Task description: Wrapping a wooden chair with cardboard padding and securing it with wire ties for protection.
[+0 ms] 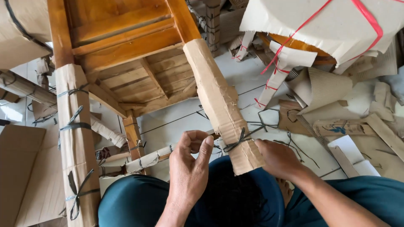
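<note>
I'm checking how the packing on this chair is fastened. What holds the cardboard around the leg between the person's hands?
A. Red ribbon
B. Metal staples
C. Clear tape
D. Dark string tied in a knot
D: a dark string is knotted around the cardboard on the chair leg, with the left hand and the right hand at either side of the knot.

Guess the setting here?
Likely a furniture packing workshop: a wooden chair with a cardboard-wrapped leg tied with dark string, and cardboard scraps littering the tiled floor.
</note>
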